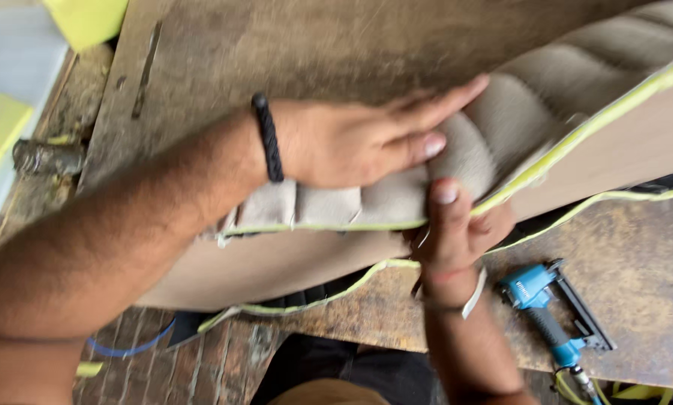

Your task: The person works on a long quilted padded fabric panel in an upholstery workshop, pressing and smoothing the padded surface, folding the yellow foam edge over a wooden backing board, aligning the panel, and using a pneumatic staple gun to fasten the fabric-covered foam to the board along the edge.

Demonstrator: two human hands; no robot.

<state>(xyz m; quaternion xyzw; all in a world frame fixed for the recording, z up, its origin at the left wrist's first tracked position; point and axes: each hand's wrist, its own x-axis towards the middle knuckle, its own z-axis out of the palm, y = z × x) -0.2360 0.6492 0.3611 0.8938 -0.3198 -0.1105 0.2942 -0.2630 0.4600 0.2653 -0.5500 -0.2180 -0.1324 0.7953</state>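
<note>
My left hand (366,142) lies flat on beige pleated fabric (396,195), pressing it down over a brown board panel (276,262) edged with yellow-green foam (546,161). A black braided bracelet circles that wrist. My right hand (456,229) pinches the fabric's edge from below, thumb on top, where the fabric folds over the foam edge. The panel rests on a worn wooden worktable (636,270).
A blue pneumatic staple gun (550,311) lies on the table to the right of my right forearm, its hose trailing down. Yellow foam pieces (89,19) sit at the top left. A brick floor (201,367) and a blue cord (130,350) show below the table.
</note>
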